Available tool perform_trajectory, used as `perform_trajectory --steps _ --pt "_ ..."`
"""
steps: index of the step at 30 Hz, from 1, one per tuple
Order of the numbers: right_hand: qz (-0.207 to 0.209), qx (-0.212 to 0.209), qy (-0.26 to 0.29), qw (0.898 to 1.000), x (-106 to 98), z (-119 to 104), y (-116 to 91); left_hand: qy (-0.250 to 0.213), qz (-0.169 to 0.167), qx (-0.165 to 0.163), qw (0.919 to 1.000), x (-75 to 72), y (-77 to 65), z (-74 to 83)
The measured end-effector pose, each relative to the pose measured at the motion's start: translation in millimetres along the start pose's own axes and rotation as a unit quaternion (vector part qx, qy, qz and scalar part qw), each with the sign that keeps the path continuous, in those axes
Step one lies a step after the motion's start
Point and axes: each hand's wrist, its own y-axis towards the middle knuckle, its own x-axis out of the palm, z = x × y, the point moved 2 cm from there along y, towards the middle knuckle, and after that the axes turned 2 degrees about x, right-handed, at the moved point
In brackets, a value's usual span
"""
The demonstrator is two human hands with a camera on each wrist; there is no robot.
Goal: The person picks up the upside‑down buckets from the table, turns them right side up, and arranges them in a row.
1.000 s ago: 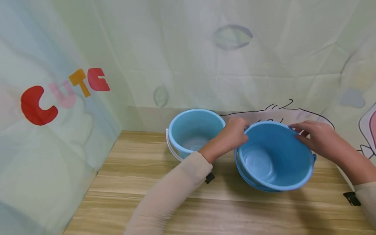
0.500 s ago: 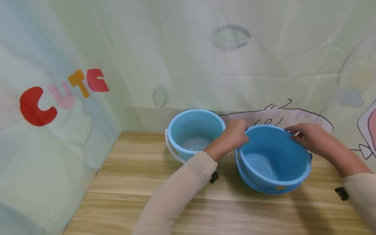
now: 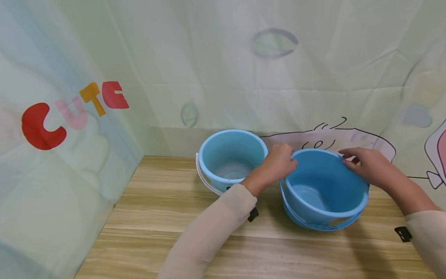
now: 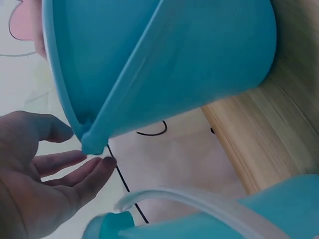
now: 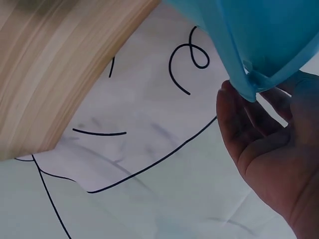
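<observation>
A deeper blue plastic bucket (image 3: 327, 182) stands right of centre in the head view, mouth up and without contents in sight. My left hand (image 3: 278, 164) holds its left rim; in the left wrist view the thumb and fingers close around the handle's hinge (image 4: 93, 142). Across from it, my right hand (image 3: 371, 166) grips the far right rim, fingers curled by the other hinge (image 5: 249, 87). The bucket's blue handle (image 3: 320, 226) hangs down at the front. Left of it stands a paler blue bucket (image 3: 233, 155), partly covered by my left forearm.
The wood-grain table (image 3: 167, 217) carries both buckets, with bare surface at left and front. A printed cloth backdrop (image 3: 223, 77) rises right behind them and along the left side. The paler bucket's white handle (image 3: 205, 180) droops on its left.
The deeper blue bucket has tipped back from its forward lean and come lower, nearer upright. Both hands stay at its rim, the right one slightly left and lower. The paler bucket stays put.
</observation>
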Motion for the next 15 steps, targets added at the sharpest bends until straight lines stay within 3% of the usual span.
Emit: perform_trajectory --steps 4,7,15 --pt "0.008 0.034 0.033 0.999 0.8 1.4 -14.6 0.022 0.027 0.04 0.9986 1.5 -11.0 2.8" --pt "0.022 0.057 0.061 0.996 4.4 0.0 -28.6 0.023 0.034 0.046 0.9981 3.2 -21.5 4.3" --pt "0.058 0.081 0.13 0.986 18.0 -2.7 -63.6 -0.043 0.0 0.042 0.9982 6.1 -49.0 -1.1"
